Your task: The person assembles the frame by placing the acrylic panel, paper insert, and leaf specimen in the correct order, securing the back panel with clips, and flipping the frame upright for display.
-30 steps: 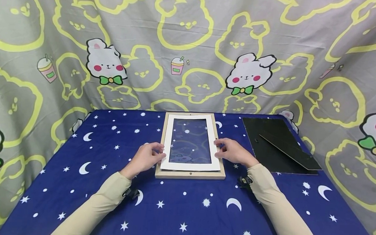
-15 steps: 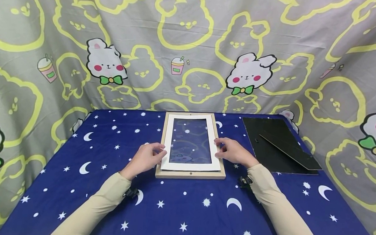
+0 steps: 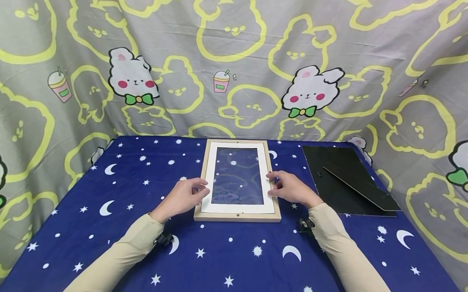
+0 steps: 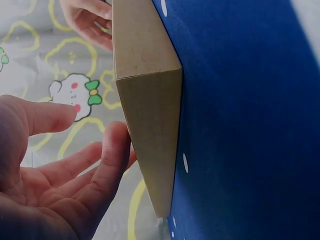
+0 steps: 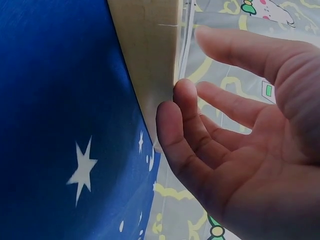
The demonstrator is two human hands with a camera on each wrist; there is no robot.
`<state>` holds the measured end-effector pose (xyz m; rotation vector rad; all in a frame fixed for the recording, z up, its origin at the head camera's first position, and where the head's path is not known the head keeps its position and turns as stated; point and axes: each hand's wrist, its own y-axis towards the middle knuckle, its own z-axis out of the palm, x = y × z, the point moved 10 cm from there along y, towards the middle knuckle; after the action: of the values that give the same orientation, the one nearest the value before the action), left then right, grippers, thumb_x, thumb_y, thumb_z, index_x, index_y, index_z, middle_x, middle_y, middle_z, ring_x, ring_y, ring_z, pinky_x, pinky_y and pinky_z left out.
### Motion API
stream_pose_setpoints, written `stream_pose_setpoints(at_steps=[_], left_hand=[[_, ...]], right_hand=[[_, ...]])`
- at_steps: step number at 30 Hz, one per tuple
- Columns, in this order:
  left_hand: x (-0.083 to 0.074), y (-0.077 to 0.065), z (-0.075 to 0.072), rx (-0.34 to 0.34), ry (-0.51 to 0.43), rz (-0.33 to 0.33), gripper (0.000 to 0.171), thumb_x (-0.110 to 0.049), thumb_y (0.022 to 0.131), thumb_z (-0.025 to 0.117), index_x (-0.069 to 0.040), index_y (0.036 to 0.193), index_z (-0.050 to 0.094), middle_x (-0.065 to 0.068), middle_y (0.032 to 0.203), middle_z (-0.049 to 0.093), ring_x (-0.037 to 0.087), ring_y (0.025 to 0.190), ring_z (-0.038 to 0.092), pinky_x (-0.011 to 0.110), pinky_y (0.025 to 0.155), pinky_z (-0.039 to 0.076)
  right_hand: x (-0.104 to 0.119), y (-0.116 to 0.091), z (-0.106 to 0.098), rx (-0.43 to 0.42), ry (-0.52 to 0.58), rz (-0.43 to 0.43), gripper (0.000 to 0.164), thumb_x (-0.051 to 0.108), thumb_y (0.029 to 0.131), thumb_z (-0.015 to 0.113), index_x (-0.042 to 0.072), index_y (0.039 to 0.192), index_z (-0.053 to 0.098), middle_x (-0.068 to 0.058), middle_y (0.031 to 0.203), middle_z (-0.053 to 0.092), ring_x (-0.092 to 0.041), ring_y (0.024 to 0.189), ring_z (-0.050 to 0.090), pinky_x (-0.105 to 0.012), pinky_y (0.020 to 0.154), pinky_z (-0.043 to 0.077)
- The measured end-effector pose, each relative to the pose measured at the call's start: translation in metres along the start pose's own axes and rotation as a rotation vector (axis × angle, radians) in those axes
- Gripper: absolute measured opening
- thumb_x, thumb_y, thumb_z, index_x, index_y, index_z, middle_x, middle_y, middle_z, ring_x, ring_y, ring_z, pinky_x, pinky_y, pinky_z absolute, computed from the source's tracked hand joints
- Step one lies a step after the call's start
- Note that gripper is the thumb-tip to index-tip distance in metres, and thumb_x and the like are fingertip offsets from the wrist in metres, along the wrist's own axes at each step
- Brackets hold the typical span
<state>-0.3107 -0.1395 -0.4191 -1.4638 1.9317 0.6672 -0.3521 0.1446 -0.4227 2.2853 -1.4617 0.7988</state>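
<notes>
A pale wooden picture frame (image 3: 254, 217) lies on the table in the head view, with a white mat (image 3: 231, 208) inside its rim. Through the mat's window, a clear pane (image 3: 238, 174) shows the cloth and reflections. At the left side, my left hand (image 3: 182, 194) reaches over the frame, fingertips and thumb near the mat's edge; the left wrist view shows a fingertip (image 4: 116, 132) at the wooden rim. On the other side my right hand (image 3: 292, 190) touches the frame with loosely bent fingers (image 5: 170, 120), its thumb apart beside a thin white edge raised over the wood.
A black backing board (image 3: 327, 163) with a slanted stand leg (image 3: 359, 190) lies at the right of the table. Dark blue star-and-moon cloth (image 3: 229, 259) covers the table. A grey patterned curtain (image 3: 254, 46) rises behind and at both sides.
The near left corner of the mat has shifted slightly right and sits lower in the frame. My left fingers have moved a little to the right; the right hand has barely moved.
</notes>
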Motion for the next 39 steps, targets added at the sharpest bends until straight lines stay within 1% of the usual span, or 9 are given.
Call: stream_pose_setpoints(at_steps=[4,8,12,16,20,24,29,33,39], left_hand=[[-0.002,0.000,-0.001,0.004,0.010,0.016,0.036,-0.025,0.099,0.067,-0.001,0.125,0.069,0.013,0.108,0.075,0.012,0.065,0.070,0.029,0.062,0.055],[-0.001,0.001,-0.003,-0.006,0.051,0.039,0.035,-0.026,0.098,0.068,-0.001,0.123,0.070,0.008,0.103,0.073,0.011,0.068,0.066,0.028,0.059,0.052],[0.002,0.004,-0.008,-0.031,0.090,0.050,0.041,-0.024,0.097,0.070,0.002,0.129,0.065,0.008,0.098,0.069,0.013,0.074,0.062,0.029,0.061,0.051],[0.012,0.006,-0.008,-0.007,0.110,-0.002,0.055,-0.025,0.097,0.070,0.003,0.141,0.054,0.012,0.104,0.066,0.017,0.080,0.062,0.031,0.066,0.051],[0.022,0.006,0.003,0.089,0.121,-0.046,0.061,-0.023,0.097,0.071,0.000,0.148,0.046,0.018,0.114,0.064,0.019,0.085,0.067,0.031,0.068,0.055],[0.026,0.005,0.011,0.152,0.080,-0.056,0.063,-0.016,0.095,0.072,0.000,0.150,0.044,0.022,0.117,0.062,0.020,0.085,0.070,0.032,0.066,0.058],[0.031,0.005,0.011,0.161,0.059,-0.119,0.068,-0.017,0.095,0.073,-0.001,0.153,0.041,0.020,0.120,0.060,0.016,0.079,0.069,0.032,0.066,0.056],[0.032,0.005,0.013,0.170,0.039,-0.126,0.070,-0.016,0.095,0.073,0.001,0.153,0.040,0.021,0.121,0.060,0.015,0.075,0.069,0.033,0.067,0.058],[0.032,0.004,0.013,0.165,0.031,-0.137,0.070,-0.016,0.095,0.074,0.000,0.154,0.041,0.021,0.122,0.059,0.015,0.073,0.069,0.033,0.068,0.058]], right_hand=[[0.001,-0.001,0.000,0.007,-0.002,-0.003,0.052,0.011,0.089,0.078,-0.003,0.136,0.060,-0.014,0.114,0.066,-0.019,0.088,0.064,-0.030,0.072,0.050],[0.003,-0.001,-0.001,0.010,-0.006,-0.027,0.051,0.012,0.090,0.077,-0.003,0.135,0.060,-0.015,0.114,0.067,-0.020,0.089,0.064,-0.030,0.073,0.050],[0.004,-0.002,-0.004,0.004,-0.017,-0.042,0.047,0.015,0.093,0.074,-0.001,0.135,0.061,-0.013,0.119,0.069,-0.021,0.094,0.065,-0.032,0.075,0.052],[0.006,-0.004,-0.008,-0.003,-0.015,-0.056,0.044,0.017,0.096,0.071,0.000,0.135,0.062,-0.011,0.120,0.070,-0.022,0.098,0.067,-0.035,0.081,0.055],[0.010,-0.005,-0.014,-0.022,-0.017,-0.098,0.039,0.015,0.097,0.070,-0.001,0.132,0.065,-0.007,0.110,0.072,-0.021,0.096,0.067,-0.037,0.083,0.054],[0.011,-0.005,-0.023,-0.055,-0.021,-0.116,0.035,0.015,0.097,0.071,0.001,0.128,0.067,-0.003,0.101,0.072,-0.018,0.090,0.065,-0.036,0.081,0.053],[0.004,-0.009,-0.032,-0.051,0.002,-0.082,0.035,0.017,0.098,0.070,0.003,0.130,0.067,-0.003,0.102,0.072,-0.019,0.094,0.064,-0.038,0.084,0.053],[-0.003,-0.017,-0.040,-0.047,0.013,-0.068,0.035,0.018,0.099,0.069,0.004,0.131,0.067,-0.002,0.104,0.072,-0.019,0.096,0.065,-0.040,0.087,0.053],[-0.014,-0.035,-0.053,-0.061,-0.010,-0.062,0.032,0.019,0.097,0.072,0.008,0.128,0.069,0.001,0.103,0.072,-0.016,0.095,0.066,-0.039,0.087,0.055]])
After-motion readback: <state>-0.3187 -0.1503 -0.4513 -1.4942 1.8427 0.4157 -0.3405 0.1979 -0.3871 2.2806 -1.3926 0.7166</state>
